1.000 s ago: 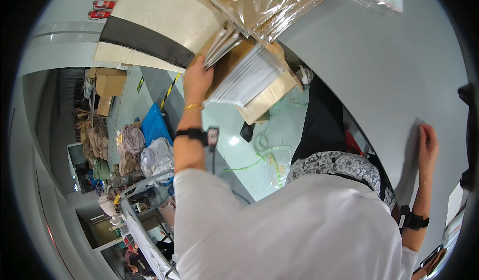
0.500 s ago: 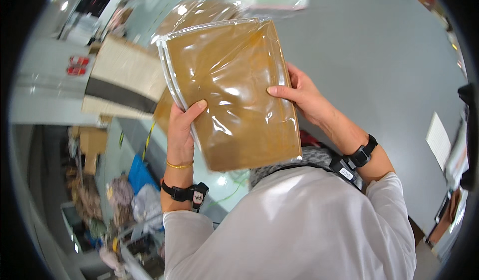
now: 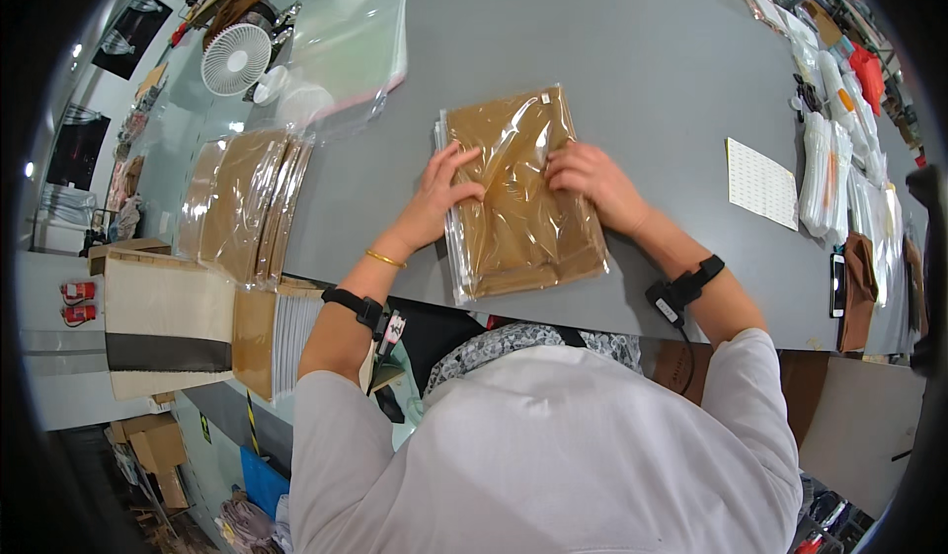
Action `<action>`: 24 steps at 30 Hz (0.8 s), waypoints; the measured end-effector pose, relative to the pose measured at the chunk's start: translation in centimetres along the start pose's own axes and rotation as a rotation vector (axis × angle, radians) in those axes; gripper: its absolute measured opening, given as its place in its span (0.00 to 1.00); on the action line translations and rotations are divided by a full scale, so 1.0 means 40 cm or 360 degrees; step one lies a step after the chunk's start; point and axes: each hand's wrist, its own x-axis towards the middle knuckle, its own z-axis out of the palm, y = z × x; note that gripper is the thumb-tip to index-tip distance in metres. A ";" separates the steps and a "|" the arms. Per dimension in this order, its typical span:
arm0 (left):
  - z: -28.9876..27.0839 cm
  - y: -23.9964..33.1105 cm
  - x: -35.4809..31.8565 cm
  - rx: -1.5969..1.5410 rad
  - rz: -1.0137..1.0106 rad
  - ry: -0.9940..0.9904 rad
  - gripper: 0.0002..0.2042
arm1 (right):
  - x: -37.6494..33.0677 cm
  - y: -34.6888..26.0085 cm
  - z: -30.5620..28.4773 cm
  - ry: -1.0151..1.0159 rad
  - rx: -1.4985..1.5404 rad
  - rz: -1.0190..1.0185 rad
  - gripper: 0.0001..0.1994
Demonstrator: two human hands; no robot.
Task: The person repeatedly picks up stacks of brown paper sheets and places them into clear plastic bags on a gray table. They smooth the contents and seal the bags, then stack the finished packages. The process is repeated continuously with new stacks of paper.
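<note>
1. On the grey table, near its close edge, lies a brown packet in glossy clear film, a little skewed, with a whitish strip down its left side and a small pale tag at its top right.
2. The left hand rests on the packet's left part, fingers loosely bent and thumb apart from them; whether it nips the film, I cannot tell.
3. The right hand lies on the right part with fingers curled inward; whether they pinch or only press is hidden too.
4. Uneven pressure could deepen the creases in the film, or trap air under it; pushing with one hand alone could swing the slick packet round.
5. Dragging it toward the body could carry its lower corner over the table edge, since that gap looks small.
6. A cable hangs from the right wrist device; a quick pull of that arm could catch it on the edge.
7. To the left, a stack of similar brown packets lies fanned at the table's rim; an elbow knock could tip some off.
8. Beyond are clear sheets; to the right, a white label sheet, well apart.
</note>
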 end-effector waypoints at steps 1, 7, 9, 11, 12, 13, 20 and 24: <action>0.008 0.000 -0.015 0.0052 -0.0015 -0.0039 0.20 | -0.025 -0.004 0.004 -0.0212 -0.0021 0.0055 0.12; -0.012 -0.003 -0.114 -0.0232 -0.0651 0.0224 0.31 | -0.084 -0.006 -0.017 0.0164 0.0299 0.1230 0.20; 0.024 0.006 -0.100 -0.0900 -0.1191 0.0446 0.34 | -0.058 0.017 -0.010 0.0229 0.1046 0.1966 0.28; 0.069 0.018 -0.065 -0.1093 -0.1274 0.0533 0.36 | -0.022 0.036 0.001 -0.0014 0.0812 0.1970 0.29; 0.087 0.029 -0.050 -0.1187 -0.1298 0.0595 0.38 | -0.005 0.039 0.006 -0.0131 0.0736 0.1937 0.30; 0.098 0.045 -0.046 -0.1078 -0.1153 0.0508 0.42 | 0.008 0.035 0.008 -0.0325 0.0560 0.1940 0.30; 0.126 0.159 -0.130 -0.0874 -0.1049 0.0331 0.40 | -0.004 -0.091 0.008 0.0064 0.0976 0.2014 0.25; 0.071 0.144 -0.127 -0.1103 -0.1093 0.0214 0.35 | -0.019 -0.119 0.010 0.0233 0.1747 0.2214 0.21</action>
